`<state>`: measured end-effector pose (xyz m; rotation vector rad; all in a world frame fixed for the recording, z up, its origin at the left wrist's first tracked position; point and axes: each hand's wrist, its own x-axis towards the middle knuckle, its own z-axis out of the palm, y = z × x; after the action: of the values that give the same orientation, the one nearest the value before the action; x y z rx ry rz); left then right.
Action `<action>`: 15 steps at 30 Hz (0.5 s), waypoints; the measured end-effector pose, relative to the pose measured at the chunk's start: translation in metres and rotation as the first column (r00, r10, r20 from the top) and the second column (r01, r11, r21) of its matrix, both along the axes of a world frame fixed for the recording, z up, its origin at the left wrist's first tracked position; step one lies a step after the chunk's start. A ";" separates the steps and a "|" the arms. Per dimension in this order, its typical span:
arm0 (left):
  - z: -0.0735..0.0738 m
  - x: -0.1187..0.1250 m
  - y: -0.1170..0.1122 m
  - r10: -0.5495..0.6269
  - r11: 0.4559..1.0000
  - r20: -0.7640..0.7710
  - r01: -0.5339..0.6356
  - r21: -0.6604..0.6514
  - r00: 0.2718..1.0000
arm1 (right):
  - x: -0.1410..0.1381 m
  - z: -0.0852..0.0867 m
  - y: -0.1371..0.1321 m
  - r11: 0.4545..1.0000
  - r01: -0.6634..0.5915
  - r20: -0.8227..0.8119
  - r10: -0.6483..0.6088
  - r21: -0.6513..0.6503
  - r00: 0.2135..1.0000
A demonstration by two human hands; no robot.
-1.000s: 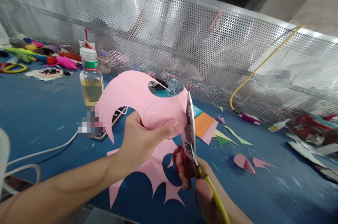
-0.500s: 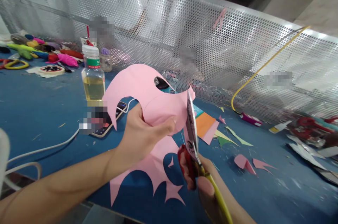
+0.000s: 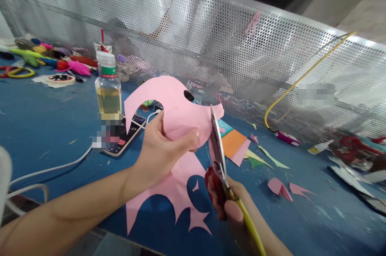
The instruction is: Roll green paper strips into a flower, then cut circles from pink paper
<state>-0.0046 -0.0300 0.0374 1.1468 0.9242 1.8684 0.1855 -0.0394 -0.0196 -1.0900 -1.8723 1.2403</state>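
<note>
My left hand [image 3: 169,141] pinches a pink paper sheet [image 3: 164,89] with curved cut edges, its thumb lying across a rounded part. In my right hand [image 3: 232,203] are scissors [image 3: 217,143] with red and yellow handles. Their blades point upward and meet the right side of the pink paper. Whether the blades are fully closed is hard to tell. Below my hands, a pink paper offcut [image 3: 159,185] with scalloped edges lies on the blue table [image 3: 60,195].
Behind my left hand are a phone [image 3: 126,137] with a white cable and a bottle [image 3: 108,91] of yellowish liquid. Coloured paper [image 3: 233,143] and pink scraps [image 3: 279,188] lie to the right. A perforated metal panel [image 3: 181,27] borders the table's far side.
The pink paper has tilted and its left tip has shifted up and slightly inward. The scissor blades have angled a little further left at the tip. Both hands keep their holds.
</note>
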 end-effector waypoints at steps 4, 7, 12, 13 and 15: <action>0.001 0.000 0.000 0.022 1.000 0.005 -0.022 -0.022 1.000 | -0.001 0.004 -0.002 1.000 0.001 0.025 -0.001 0.003 1.000; 0.001 -0.001 0.001 0.025 0.999 -0.006 -0.026 -0.034 1.000 | -0.002 0.006 -0.004 1.000 0.005 0.042 -0.006 0.021 0.999; 0.000 -0.002 0.003 -0.020 1.000 0.043 0.021 -0.019 0.999 | -0.005 0.005 -0.007 0.997 0.027 0.058 -0.031 0.066 0.998; 0.000 -0.002 0.003 -0.027 0.999 0.051 0.028 -0.016 0.998 | -0.006 0.005 -0.008 0.996 0.044 0.055 -0.049 0.077 0.997; 0.000 -0.002 0.003 -0.041 0.999 0.064 0.042 -0.013 0.997 | -0.007 0.004 -0.011 0.993 0.073 0.053 -0.079 0.095 0.996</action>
<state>-0.0068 -0.0271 0.0378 1.0838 0.8703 1.8511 0.1783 -0.0500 -0.0156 -1.1459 -1.8924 1.0796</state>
